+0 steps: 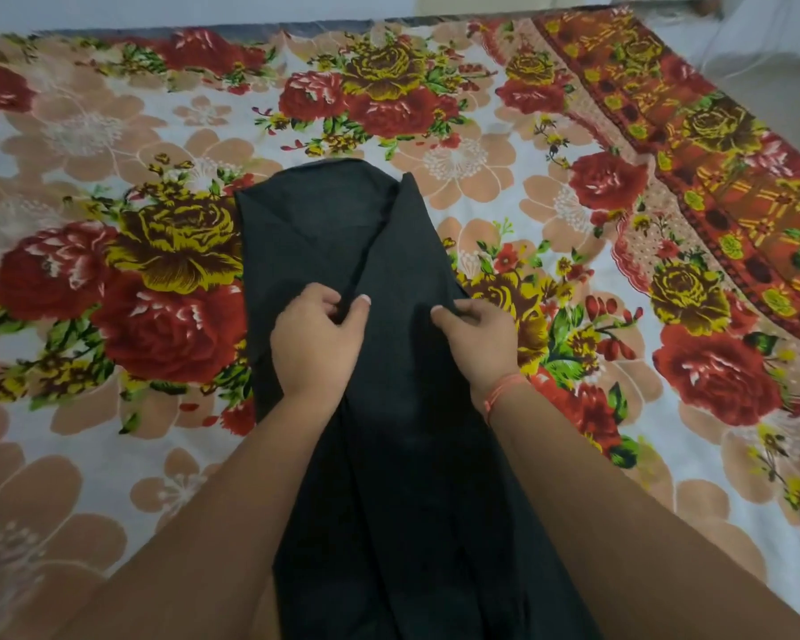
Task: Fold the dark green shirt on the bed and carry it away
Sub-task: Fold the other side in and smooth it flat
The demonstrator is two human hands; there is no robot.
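Dark green shirt (342, 251) spread lengthwise on the floral-covered bed (112, 131), far end rounded and lying flat, near end running out of view at the bottom, toward the person. Already narrowed, with both sides turned in and meeting along a slanting crease up the middle. Left hand (315, 344) resting on the cloth about halfway along, fingers curled, pinching a small ridge of fabric just beside that crease. Right hand (476, 344), with a red thread (504, 394) at the wrist, curled at the shirt's right edge, thumb on top, gripping the cloth there. Probably about to lift the strip or double it end over end. Risks from here: turned-in sides sliding apart on the lift, given thin pinches of loose fabric rather than a hold on all layers; uneven pull between the two hands, skewing the fold; drag against the bed, bunching the far end. Hidden near end possibly hanging over the bed's edge and tugging the fold open; impossible to tell from this view.
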